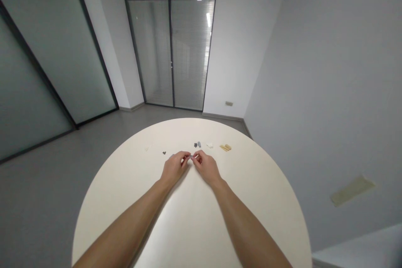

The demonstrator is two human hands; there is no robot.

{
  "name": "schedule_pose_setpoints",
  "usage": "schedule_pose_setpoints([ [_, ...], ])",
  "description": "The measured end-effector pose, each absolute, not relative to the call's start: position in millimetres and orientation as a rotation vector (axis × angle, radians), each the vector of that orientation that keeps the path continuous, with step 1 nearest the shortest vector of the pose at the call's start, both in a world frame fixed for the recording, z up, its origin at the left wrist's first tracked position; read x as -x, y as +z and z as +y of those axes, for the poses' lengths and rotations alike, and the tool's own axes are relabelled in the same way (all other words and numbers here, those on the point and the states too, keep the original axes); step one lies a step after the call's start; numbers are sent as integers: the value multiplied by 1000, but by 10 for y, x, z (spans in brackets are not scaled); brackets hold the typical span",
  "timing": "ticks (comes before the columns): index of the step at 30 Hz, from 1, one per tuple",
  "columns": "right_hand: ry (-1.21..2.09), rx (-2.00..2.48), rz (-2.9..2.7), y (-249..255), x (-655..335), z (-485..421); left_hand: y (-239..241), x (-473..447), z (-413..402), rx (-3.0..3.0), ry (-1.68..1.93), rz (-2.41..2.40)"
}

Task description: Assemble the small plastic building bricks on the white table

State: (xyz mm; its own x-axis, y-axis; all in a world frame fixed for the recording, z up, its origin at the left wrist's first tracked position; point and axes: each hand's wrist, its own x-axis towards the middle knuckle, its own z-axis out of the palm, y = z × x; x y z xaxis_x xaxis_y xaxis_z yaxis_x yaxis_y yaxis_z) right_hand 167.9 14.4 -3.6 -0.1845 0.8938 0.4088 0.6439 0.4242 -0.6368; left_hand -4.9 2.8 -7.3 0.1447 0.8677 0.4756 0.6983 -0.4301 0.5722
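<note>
Over the round table, my left hand (174, 167) and my right hand (206, 166) meet fingertip to fingertip. Both pinch a small grey piece (190, 156) between them, mostly covered by the fingers and too small to name. Just beyond the right fingers lie a small cluster of dark pieces (195, 145) and a grey piece (199, 144). Further right are some white pieces (210, 145) and several tan pieces (225, 148). To the left of my left hand sits a little dark piece (164, 153), with faint pale pieces (146, 149) farther left.
The round cream table (251, 201) has its curved far edge just past the small pieces. Behind it stand a glass door with blinds (188, 58) and a white wall (329, 71) on the right. Frosted glass panels (56, 42) are at left.
</note>
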Motion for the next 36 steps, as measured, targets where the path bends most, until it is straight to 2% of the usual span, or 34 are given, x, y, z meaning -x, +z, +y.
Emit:
schedule_pose_setpoints([
  [36,456,1172,-1880,-68,-1658,173,5,31,-33,-2236,1194,1432],
])
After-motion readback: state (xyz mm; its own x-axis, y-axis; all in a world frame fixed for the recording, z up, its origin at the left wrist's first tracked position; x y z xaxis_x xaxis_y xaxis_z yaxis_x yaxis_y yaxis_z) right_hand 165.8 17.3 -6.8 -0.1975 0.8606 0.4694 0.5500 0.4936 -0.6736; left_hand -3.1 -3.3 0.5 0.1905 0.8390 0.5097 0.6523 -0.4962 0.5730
